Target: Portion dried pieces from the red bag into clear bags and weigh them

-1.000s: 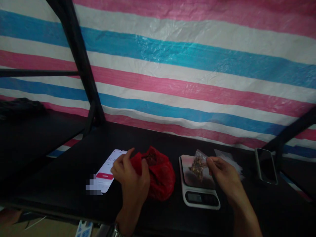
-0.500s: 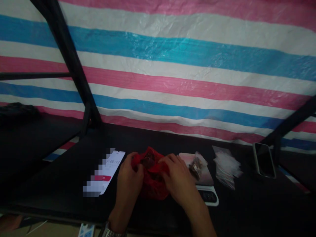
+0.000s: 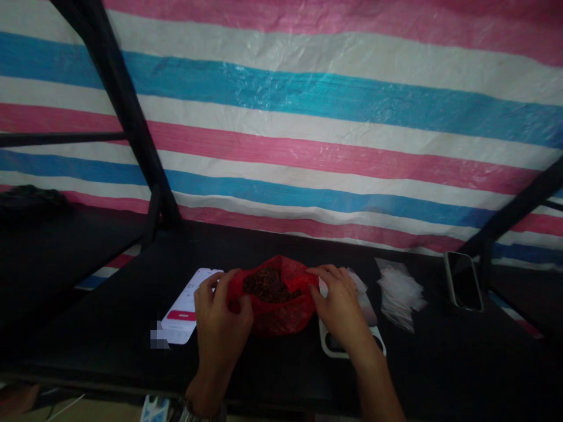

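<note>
Between my hands a red plastic bag (image 3: 281, 319) stands on the black table, its mouth spread wide. Inside lie many small dark brown pieces (image 3: 266, 284) whose kind I cannot make out. My left hand (image 3: 224, 313) grips the left rim of the bag between thumb and fingers. On the opposite side, my right hand (image 3: 336, 299) pinches the right rim. Partly covered by my right hand and forearm is a white kitchen scale (image 3: 328, 346). A clear plastic bag (image 3: 358, 281) on it shows only in part behind the hand.
A phone with a lit screen (image 3: 185, 331) lies left of the red bag. Right of the scale is a pile of small clear zip bags (image 3: 402, 293). Farther right, a dark-screened phone (image 3: 464, 281) leans near a black metal post. Striped plastic sheeting (image 3: 308, 152) hangs behind the table.
My hands have moved apart, pulling the red bag's mouth wider, so more of the brown contents shows. My right hand now covers more of the scale and the clear bag.
</note>
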Demonstrator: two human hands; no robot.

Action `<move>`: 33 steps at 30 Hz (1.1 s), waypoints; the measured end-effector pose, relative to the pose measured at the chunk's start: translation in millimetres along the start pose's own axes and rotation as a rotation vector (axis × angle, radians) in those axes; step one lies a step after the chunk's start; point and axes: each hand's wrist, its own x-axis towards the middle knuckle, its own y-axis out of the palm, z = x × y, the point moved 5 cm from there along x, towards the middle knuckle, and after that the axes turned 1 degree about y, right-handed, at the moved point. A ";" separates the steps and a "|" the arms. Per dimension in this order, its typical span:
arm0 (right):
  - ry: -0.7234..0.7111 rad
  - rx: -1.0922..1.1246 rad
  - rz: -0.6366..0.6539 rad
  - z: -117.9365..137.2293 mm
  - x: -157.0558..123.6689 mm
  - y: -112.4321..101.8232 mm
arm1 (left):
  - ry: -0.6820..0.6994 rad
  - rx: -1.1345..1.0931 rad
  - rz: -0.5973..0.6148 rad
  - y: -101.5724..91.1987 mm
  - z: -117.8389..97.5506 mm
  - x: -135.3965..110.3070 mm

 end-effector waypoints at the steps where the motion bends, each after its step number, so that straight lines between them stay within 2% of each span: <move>1: -0.002 0.037 0.000 -4.7 -1.0 -9.3 | 0.075 0.019 -0.011 -2.2 -7.3 -0.9; 4: 0.022 0.162 -0.068 -32.1 -2.8 -45.2 | 0.277 -0.016 0.002 -5.3 -29.5 -4.6; 7: 0.198 0.081 -0.306 -80.5 -7.8 -78.2 | 0.326 -0.086 -0.037 -7.4 -42.9 -7.9; 9: 0.366 -0.021 -0.369 -113.2 -13.4 -83.8 | 0.324 -0.106 -0.089 -8.7 -47.1 -9.8; 10: 0.425 -0.067 -0.361 -126.0 -15.4 -81.8 | 0.326 -0.109 -0.119 -9.3 -48.2 -10.7; 13: 0.468 -0.123 -0.285 -144.9 -15.7 -67.1 | 0.327 -0.103 -0.209 -11.8 -47.4 -13.6; 17: 0.420 -0.109 -0.221 -139.8 -7.7 -51.1 | 0.340 -0.088 -0.261 -14.7 -44.0 -16.7; 21: 0.395 -0.092 -0.168 -131.0 -2.2 -44.9 | 0.351 -0.068 -0.296 -19.9 -43.0 -18.0; 28: 0.333 -0.072 -0.140 -127.2 4.8 -47.7 | 0.306 -0.061 -0.226 -23.3 -41.9 -18.0; 30: 0.254 0.000 -0.116 -115.0 9.4 -54.1 | 0.314 -0.102 -0.220 -26.0 -48.6 -19.1; 33: 0.063 0.166 -0.043 -73.8 13.5 -69.1 | 0.280 -0.202 -0.138 -25.6 -66.6 -20.6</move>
